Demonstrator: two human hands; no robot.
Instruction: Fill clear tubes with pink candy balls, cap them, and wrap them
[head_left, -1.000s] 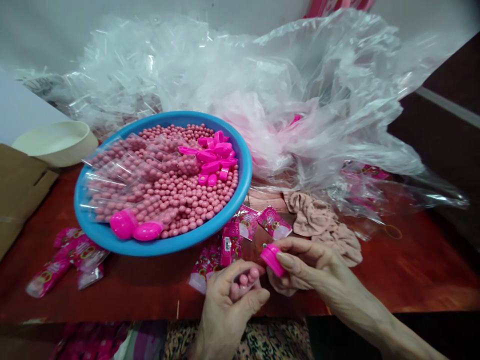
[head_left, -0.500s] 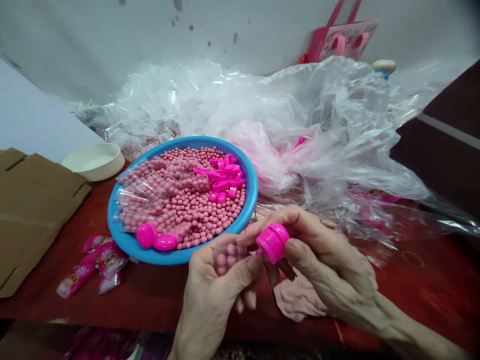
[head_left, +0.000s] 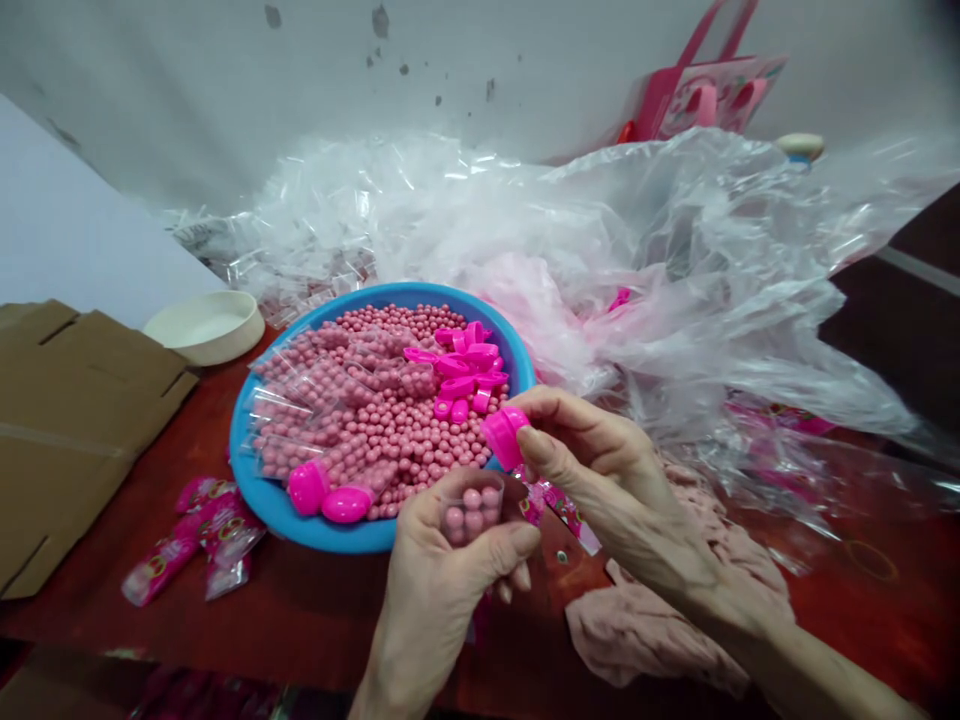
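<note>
My left hand (head_left: 442,570) is closed around a small clear tube (head_left: 474,508) with pink beads inside, its open rim facing up. Between the thumb and fingers of my right hand (head_left: 607,470) is a bright pink cap (head_left: 504,437), held above and to the right of the tube, apart from it. Just behind both hands stands a blue basin (head_left: 322,535) full of pink beads (head_left: 420,430). Filled clear tubes (head_left: 300,400), two of them with pink caps, lie on the beads at the left, and several loose pink pieces (head_left: 461,365) at the right.
Pink wrapped packets (head_left: 199,530) and a cardboard box (head_left: 75,430) are on the left, near a white bowl (head_left: 210,325). Clear plastic bags (head_left: 675,230) pile up along the wall. A crumpled cloth (head_left: 652,630) lies by my right forearm on the red table (head_left: 322,610).
My right hand has moved up and away from my left with the pink cap, uncovering the tube's open rim. The whole view has shifted slightly.
</note>
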